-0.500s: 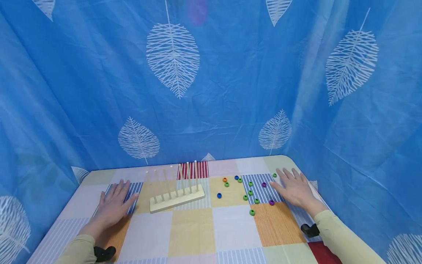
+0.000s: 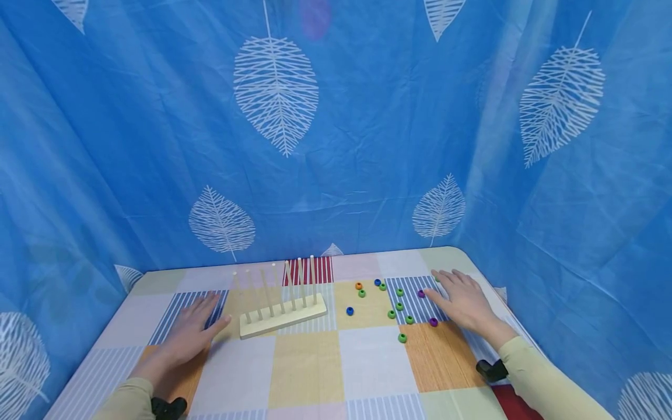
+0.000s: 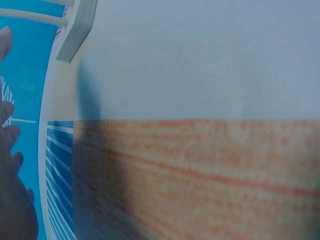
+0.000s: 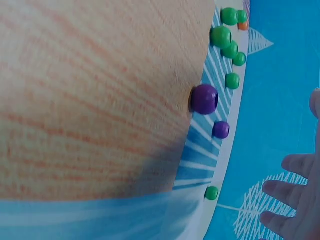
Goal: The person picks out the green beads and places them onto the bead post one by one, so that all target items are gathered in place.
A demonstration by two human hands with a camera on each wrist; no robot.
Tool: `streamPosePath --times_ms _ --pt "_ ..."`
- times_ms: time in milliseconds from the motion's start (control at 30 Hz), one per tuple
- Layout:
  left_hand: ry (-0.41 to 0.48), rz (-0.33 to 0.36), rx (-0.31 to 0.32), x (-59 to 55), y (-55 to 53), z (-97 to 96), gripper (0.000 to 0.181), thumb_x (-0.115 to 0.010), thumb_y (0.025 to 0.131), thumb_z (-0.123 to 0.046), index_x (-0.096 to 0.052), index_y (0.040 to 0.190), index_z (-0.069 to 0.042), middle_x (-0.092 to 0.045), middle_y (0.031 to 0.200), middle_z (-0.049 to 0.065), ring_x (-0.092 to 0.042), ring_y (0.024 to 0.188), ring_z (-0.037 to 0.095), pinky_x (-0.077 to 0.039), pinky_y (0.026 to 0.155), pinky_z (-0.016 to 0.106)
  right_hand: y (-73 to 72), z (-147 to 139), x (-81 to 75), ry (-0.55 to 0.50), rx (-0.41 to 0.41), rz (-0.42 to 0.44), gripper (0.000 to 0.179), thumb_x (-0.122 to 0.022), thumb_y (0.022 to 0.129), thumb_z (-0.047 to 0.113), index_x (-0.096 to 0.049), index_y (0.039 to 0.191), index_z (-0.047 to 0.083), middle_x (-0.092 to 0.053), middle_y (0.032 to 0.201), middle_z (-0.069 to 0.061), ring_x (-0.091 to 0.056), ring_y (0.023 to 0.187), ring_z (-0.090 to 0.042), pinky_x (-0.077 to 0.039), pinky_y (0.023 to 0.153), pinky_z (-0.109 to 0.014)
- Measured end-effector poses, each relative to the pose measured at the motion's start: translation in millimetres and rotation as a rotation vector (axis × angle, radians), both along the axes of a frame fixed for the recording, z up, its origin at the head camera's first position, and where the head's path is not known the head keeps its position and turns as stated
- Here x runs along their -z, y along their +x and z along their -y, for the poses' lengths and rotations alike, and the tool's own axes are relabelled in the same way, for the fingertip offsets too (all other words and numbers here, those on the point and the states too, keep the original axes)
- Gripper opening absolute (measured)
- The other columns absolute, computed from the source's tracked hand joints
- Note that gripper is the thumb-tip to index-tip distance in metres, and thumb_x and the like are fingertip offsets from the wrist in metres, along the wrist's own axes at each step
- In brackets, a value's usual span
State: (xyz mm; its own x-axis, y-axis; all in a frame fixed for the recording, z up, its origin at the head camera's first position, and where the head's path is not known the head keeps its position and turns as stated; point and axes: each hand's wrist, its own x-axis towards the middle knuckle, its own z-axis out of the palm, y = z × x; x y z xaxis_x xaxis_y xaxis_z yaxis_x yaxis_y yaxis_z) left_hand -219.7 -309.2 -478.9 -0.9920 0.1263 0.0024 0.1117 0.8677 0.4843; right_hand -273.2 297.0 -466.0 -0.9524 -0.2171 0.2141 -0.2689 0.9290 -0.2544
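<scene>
I saw the pale wooden peg rack [image 2: 283,320] on the patchwork-covered table [image 2: 307,370], left of its middle, its long base running from near left to far right and its seven slim pegs [image 2: 301,280] pointing up. To its right I counted eight round, holed green beads [image 2: 402,338], two purple beads [image 2: 433,322], two blue beads [image 2: 350,311] and one orange bead [image 2: 359,286]. The left hand [image 2: 190,333] was released near the rack, fingers extended; the right hand [image 2: 466,302], also released, partly hid one green bead from the head camera.
</scene>
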Motion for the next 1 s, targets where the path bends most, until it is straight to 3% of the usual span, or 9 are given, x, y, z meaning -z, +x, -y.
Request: streamPosePath --times_ms 400,733,1000 --pt "0.11 0.037 0.041 5.3 0.3 -8.1 0.09 -0.068 0.093 -0.059 -0.038 0.156 -0.003 -0.031 0.161 0.026 -0.019 0.147 0.054 -0.02 0.112 0.076 6.8 15 1.1 -0.038 -0.011 -0.021 0.073 -0.052 0.101 0.061 -0.051 0.148 0.004 -0.051 0.148 -0.025 -0.034 0.142 -0.05 -0.022 0.114 -0.071" --pt "0.221 0.004 0.07 9.6 -3.0 -12.4 0.06 -0.077 0.091 -0.047 -0.061 0.136 -0.011 -0.041 0.157 0.022 -0.03 0.145 0.05 -0.025 0.114 0.071 11.3 24 7.9 -0.042 -0.084 -0.042 0.064 -0.06 0.1 0.053 -0.057 0.144 0.008 -0.056 0.145 -0.02 -0.04 0.14 -0.046 -0.026 0.114 -0.067" --pt "0.263 0.045 0.056 16.1 -2.5 -17.5 0.042 -0.081 0.088 -0.04 -0.068 0.121 -0.019 -0.048 0.153 0.016 -0.035 0.144 0.046 -0.028 0.116 0.067 18.7 32 11.5 -0.091 -0.15 -0.03 0.054 -0.069 0.097 0.043 -0.062 0.139 0.01 -0.06 0.14 -0.017 -0.048 0.135 -0.042 -0.035 0.111 -0.065"
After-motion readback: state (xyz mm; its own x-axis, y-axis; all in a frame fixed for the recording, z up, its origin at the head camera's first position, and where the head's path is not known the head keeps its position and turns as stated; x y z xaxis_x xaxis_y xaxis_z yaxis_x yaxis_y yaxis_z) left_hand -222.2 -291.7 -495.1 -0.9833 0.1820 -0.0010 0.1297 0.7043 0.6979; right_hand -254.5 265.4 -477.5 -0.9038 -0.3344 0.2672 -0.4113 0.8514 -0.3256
